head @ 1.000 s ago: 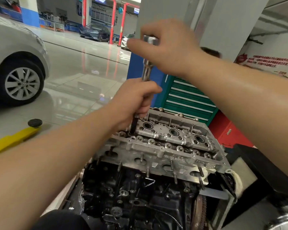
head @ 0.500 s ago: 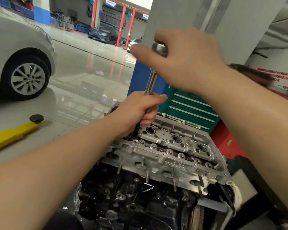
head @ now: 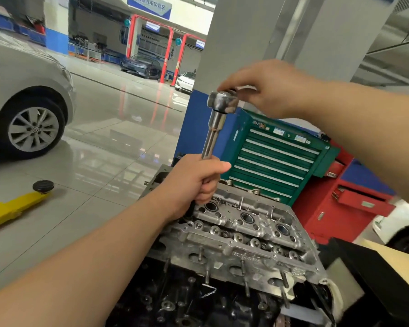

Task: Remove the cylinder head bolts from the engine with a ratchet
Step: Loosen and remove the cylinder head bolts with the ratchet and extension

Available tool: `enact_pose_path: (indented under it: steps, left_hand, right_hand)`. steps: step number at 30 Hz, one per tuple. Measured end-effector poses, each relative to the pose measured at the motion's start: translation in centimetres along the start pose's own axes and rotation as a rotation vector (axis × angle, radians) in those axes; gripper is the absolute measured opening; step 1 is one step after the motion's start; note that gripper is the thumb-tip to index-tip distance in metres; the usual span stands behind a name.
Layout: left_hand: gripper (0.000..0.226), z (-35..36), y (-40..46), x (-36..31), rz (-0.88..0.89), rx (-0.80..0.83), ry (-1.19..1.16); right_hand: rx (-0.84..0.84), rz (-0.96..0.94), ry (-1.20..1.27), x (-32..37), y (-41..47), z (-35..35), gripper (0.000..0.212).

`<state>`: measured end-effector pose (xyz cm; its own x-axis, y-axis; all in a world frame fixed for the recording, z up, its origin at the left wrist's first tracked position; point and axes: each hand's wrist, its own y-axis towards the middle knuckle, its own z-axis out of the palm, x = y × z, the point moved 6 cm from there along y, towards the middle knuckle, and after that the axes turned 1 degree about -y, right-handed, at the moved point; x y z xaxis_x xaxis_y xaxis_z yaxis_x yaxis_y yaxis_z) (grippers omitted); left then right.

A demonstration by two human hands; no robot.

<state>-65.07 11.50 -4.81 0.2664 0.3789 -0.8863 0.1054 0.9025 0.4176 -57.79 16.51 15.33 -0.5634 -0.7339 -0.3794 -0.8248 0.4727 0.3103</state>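
A bare aluminium cylinder head sits on top of a dark engine block in the lower middle. A chrome ratchet with a long extension bar stands upright over the head's far left corner. My left hand grips the lower part of the extension, hiding its tip and the bolt under it. My right hand holds the ratchet at its top, fingers curled over the head of the tool.
A green tool cabinet and a red cabinet stand right behind the engine. A grey pillar rises behind them. A silver car and a yellow lift arm are on the tiled floor at the left.
The view has tilted up. My right hand has swung from left of the ratchet head to its right side, so the ratchet head now shows. My left hand keeps its grip on the extension.
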Motion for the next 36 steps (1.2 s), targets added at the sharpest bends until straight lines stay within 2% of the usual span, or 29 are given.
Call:
enact_pose_path:
  steps: [5,7,10,13,15,17,21,24,27,30,32,34,36]
  left_hand:
    - [0.049,-0.1,-0.2,-0.1,-0.032,0.003,-0.027]
    - [0.046,-0.3,-0.3,0.2,-0.040,-0.030,-0.005]
    - [0.044,-1.2,-0.7,0.4,-0.014,-0.126,0.058]
    - [0.043,-1.9,-1.0,0.8,0.023,-0.221,0.120]
    - [0.040,-1.5,-0.8,1.2,0.030,-0.213,0.132]
    - [0.036,-0.9,-0.4,1.6,-0.015,-0.184,0.086]
    - [0.042,-0.8,-0.2,1.6,-0.075,-0.127,0.045]
    - [0.041,-0.5,-0.4,1.5,-0.081,-0.081,0.046]
    - [0.038,-0.7,-0.5,1.4,-0.051,-0.161,0.151]
    - [0.052,-1.6,-1.2,1.0,0.125,-0.344,0.344]
    - [0.054,-1.5,-1.6,0.9,0.195,-0.380,0.366]
    - [0.050,-1.2,-1.6,1.0,0.169,-0.374,0.282]
    - [0.042,-1.0,-1.2,1.1,0.082,-0.334,0.080]
  right_hand:
    - [0.004,-0.262,0.003,5.7,2.3,1.2,0.038]
    - [-0.006,-0.297,0.022,6.5,2.3,1.2,0.040]
    - [-0.064,-0.169,-0.181,5.7,1.2,0.4,0.033]
    - [-0.009,0.107,-0.433,4.1,-0.7,-0.1,0.030]
    - [0.097,0.278,-0.383,2.7,-2.2,0.2,0.029]
    - [0.170,0.370,-0.209,1.7,-3.4,0.9,0.036]
    - [0.065,0.266,-0.033,2.1,-2.7,1.0,0.054]
    - [0.048,0.178,0.013,2.6,-1.5,1.6,0.044]
    - [0.064,0.168,0.079,2.9,-0.7,2.4,0.030]
    - [0.006,0.306,-0.139,2.1,-1.6,1.8,0.033]
    - [-0.020,0.374,-0.293,1.5,-2.6,1.2,0.030]
    - [-0.034,0.383,-0.263,1.6,-2.8,1.1,0.031]
    - [-0.061,0.344,-0.155,1.8,-2.1,1.4,0.039]
